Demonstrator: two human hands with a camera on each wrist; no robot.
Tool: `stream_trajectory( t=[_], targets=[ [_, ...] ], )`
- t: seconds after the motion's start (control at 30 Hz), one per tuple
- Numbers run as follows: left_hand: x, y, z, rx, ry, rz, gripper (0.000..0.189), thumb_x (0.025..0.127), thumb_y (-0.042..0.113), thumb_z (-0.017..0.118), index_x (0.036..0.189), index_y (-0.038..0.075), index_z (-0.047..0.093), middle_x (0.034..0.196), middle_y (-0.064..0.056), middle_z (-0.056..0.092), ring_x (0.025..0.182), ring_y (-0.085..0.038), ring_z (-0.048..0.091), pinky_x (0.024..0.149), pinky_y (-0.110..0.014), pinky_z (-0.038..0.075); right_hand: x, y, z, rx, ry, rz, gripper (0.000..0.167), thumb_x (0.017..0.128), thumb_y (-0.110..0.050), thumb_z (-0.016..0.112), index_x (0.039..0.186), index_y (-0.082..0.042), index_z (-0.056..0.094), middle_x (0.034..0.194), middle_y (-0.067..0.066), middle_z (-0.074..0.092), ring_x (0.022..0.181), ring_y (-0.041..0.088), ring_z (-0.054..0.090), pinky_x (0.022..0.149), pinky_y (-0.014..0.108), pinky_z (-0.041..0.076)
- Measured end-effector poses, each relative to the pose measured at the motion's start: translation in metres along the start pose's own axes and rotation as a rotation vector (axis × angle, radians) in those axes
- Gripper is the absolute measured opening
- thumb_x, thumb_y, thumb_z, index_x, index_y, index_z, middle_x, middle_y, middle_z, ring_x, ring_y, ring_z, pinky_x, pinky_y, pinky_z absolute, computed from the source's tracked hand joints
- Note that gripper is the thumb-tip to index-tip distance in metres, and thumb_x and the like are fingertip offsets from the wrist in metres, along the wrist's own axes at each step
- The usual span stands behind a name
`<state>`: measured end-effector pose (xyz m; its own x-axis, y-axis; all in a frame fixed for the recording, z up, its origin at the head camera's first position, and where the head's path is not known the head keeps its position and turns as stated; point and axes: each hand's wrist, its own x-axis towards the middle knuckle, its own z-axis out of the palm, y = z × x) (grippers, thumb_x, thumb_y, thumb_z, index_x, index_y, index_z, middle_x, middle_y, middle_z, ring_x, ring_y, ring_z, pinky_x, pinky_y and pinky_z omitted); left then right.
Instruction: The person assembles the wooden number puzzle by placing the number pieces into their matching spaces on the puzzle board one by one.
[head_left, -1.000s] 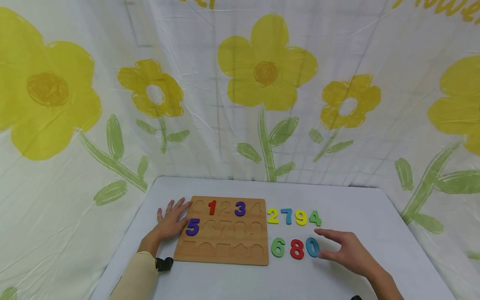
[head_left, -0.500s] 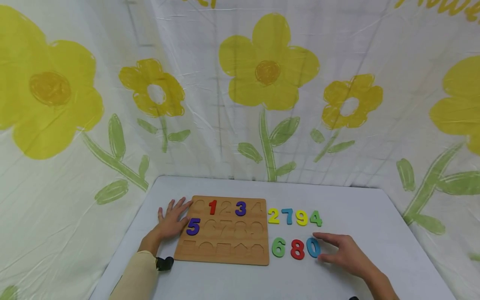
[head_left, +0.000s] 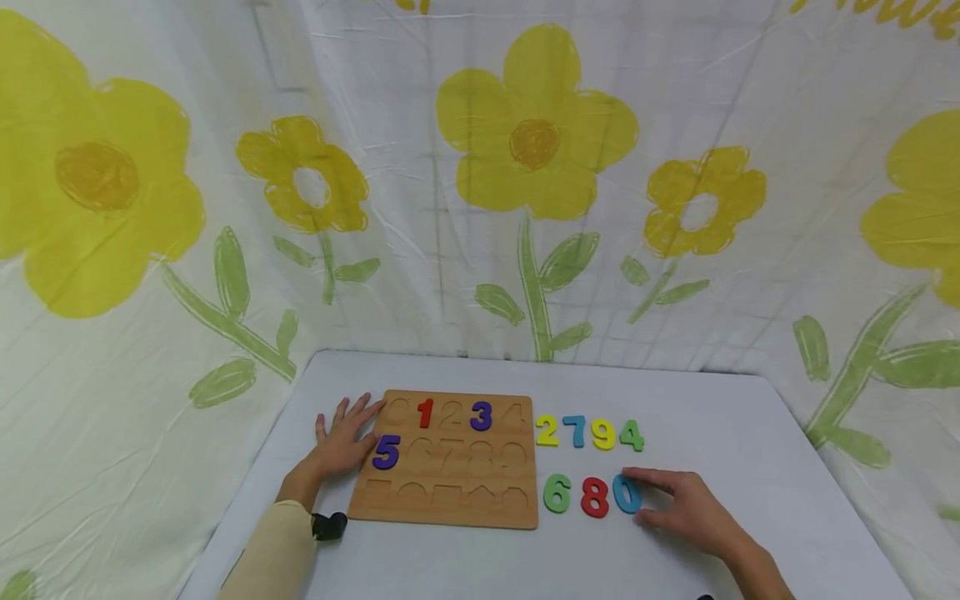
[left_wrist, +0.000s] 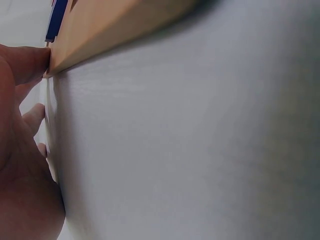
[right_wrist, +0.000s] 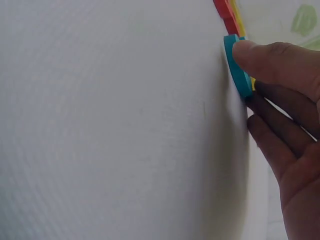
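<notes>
Flat on the white table lies a wooden number puzzle board (head_left: 450,477) with a red 1 (head_left: 425,413), a purple 3 (head_left: 481,416) and a purple 5 (head_left: 386,452) on it. My left hand (head_left: 341,450) rests with spread fingers against the board's left edge; in the left wrist view the thumb (left_wrist: 31,62) touches its side. Right of the board, my right hand (head_left: 693,510) pinches the blue number 0 (head_left: 627,494), index finger at its top and thumb at its lower right. In the right wrist view the thumb covers part of the blue 0 (right_wrist: 236,67), which lies on the table.
Beside the 0 lie a red 8 (head_left: 595,497) and a green 6 (head_left: 557,493). Behind them stands a row of a yellow 2 (head_left: 547,431), blue 7 (head_left: 574,431), yellow 9 (head_left: 603,434) and green 4 (head_left: 632,436). A flowered curtain (head_left: 405,275) hangs behind the table.
My right hand has come slightly down and left, its index finger and thumb closing onto the blue 0. The left hand and the board have stayed in place.
</notes>
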<state>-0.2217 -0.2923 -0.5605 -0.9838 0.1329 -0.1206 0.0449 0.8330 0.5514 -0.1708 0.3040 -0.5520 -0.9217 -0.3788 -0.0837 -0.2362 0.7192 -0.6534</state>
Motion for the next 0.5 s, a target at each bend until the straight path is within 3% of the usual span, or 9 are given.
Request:
stream_trajectory(
  t=[0.23, 0.5],
  targets=[
    [-0.0004, -0.0003, -0.0007, -0.003, 0.002, 0.002, 0.063, 0.111, 0.021, 0.058, 0.170, 0.013, 0.040, 0.182, -0.025, 0.018, 0.166, -0.059, -0.002, 0.121, -0.084, -0.017, 0.0009, 0.0005, 0.0036, -0.011, 0.027, -0.047, 0.060, 0.085, -0.029, 0.096, 0.140, -0.015, 0.076, 0.138, 0.005, 0.078, 0.129, 0.026, 0.073, 0.104, 0.045, 0.062],
    [-0.0008, -0.0002, 0.0001, -0.009, 0.003, 0.003, 0.063, 0.110, 0.020, 0.058, 0.170, 0.012, 0.040, 0.181, -0.026, 0.018, 0.165, -0.060, -0.002, 0.121, -0.084, -0.017, 0.0021, 0.0031, 0.0074, -0.037, 0.039, -0.018, 0.060, 0.086, -0.029, 0.095, 0.142, -0.021, 0.075, 0.140, -0.004, 0.077, 0.132, 0.022, 0.071, 0.105, 0.041, 0.062]
  ],
)
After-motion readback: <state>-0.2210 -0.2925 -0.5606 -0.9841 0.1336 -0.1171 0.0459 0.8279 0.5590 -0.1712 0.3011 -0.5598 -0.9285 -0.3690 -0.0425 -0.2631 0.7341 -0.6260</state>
